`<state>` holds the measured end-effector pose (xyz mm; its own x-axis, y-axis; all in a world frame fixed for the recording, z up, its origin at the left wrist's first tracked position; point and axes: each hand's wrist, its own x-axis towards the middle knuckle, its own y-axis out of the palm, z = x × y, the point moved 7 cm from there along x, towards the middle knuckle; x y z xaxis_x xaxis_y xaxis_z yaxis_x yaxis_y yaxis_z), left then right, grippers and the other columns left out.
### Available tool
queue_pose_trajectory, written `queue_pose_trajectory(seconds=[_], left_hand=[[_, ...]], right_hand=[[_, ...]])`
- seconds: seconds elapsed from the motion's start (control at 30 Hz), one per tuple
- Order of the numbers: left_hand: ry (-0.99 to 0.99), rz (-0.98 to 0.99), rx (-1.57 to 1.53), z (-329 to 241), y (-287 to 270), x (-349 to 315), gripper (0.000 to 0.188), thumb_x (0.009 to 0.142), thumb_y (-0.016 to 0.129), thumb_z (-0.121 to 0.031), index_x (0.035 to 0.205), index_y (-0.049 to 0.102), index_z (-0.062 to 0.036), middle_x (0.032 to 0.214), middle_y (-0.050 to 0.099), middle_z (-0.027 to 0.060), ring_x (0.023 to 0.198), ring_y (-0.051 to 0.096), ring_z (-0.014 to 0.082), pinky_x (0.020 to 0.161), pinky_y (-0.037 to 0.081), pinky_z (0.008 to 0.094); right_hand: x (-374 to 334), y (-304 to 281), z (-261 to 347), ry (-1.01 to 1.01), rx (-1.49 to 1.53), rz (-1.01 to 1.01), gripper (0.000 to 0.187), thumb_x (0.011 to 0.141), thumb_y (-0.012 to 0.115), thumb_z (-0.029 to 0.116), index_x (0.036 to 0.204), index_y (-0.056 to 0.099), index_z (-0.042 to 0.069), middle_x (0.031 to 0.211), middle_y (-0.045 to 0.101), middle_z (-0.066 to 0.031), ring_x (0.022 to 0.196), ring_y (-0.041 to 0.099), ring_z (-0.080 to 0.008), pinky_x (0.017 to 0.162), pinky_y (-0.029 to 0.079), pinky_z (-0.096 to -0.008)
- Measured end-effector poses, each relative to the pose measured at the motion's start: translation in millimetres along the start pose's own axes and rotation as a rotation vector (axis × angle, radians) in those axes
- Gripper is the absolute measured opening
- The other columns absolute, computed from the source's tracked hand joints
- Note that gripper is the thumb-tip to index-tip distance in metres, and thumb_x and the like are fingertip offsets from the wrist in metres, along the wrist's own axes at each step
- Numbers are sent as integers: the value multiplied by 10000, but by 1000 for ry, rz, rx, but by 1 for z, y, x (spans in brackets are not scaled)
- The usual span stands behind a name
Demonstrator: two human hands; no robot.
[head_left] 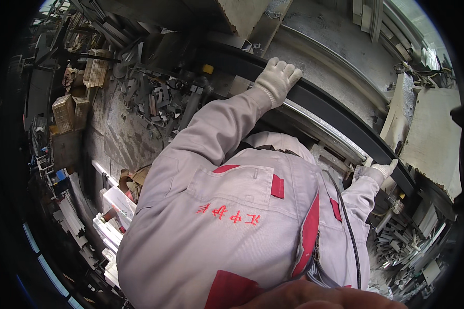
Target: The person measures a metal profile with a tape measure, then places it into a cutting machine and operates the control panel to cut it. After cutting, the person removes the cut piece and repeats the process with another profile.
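The left grip (277, 81), in a knitted white glove, is curled over a long dark bar (340, 113), knuckles toward 12 o'clock; its thumb is hidden. The right grip (381, 169), gloved alike, sits at 4 o'clock from the left one, against the bar's near edge, and whether its fingers close around the bar I cannot tell. The bar lies directly under the left grip, its long axis running from 10 to 4 o'clock; the left hand is nearer its middle, the right nearer its 4 o'clock end. It looks smooth, straight-edged and matt, its curve probably owed to the lens. Just beside it, on the side toward the body, a bright metallic strip (325, 126) runs roughly parallel. Beyond, toward 1 o'clock, spreads a dusty grey surface (327, 46), and at 3 o'clock stands a pale, flat board (438, 136). Farther out, angular grey offcuts (162, 103) lie heaped at 10 o'clock, with pale slatted crates (63, 112) past them, nearer 9 o'clock
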<state>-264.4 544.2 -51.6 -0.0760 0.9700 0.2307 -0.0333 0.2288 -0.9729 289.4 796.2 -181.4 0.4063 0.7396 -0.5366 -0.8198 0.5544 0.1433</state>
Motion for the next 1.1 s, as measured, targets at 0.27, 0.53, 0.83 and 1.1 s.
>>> queue_pose_trajectory(seconds=[0.27, 0.53, 0.83, 1.1], left_hand=[[-40, 111, 7, -2, 6, 3, 483, 894, 727, -165, 1361, 601, -181, 1193, 659, 42, 1182, 650, 251, 1155, 412, 462], [-38, 76, -35, -5, 6, 1, 504, 890, 715, -165, 1377, 585, -147, 1194, 617, 71, 1178, 614, 285, 1214, 379, 506], [42, 77, -118, -2, 3, 7, 444, 888, 694, -149, 1322, 599, -131, 1145, 621, 71, 1088, 618, 277, 1091, 450, 472], [13, 41, -135, -1, -1, 10, 347, 920, 664, -168, 1262, 619, -131, 1119, 612, 67, 1056, 605, 263, 1073, 467, 465]], right_hand=[[-12, 6, 10, -64, 50, 22, 747, 1082, 694, 597, 1563, 656, 26, 1571, 696, -155, 1376, 652, -370, 1218, 482, -482], [2, -6, 8, -184, 109, -13, 699, 1084, 701, 500, 1556, 629, -11, 1555, 690, -221, 1372, 675, -415, 1197, 530, -543], [51, -46, 7, -170, 95, -78, 685, 1006, 817, 516, 1460, 715, 13, 1450, 765, -168, 1240, 745, -362, 1112, 582, -492], [52, -61, 17, -157, -26, -173, 681, 999, 811, 568, 1419, 747, 36, 1353, 798, -146, 1157, 753, -346, 1049, 607, -467]])
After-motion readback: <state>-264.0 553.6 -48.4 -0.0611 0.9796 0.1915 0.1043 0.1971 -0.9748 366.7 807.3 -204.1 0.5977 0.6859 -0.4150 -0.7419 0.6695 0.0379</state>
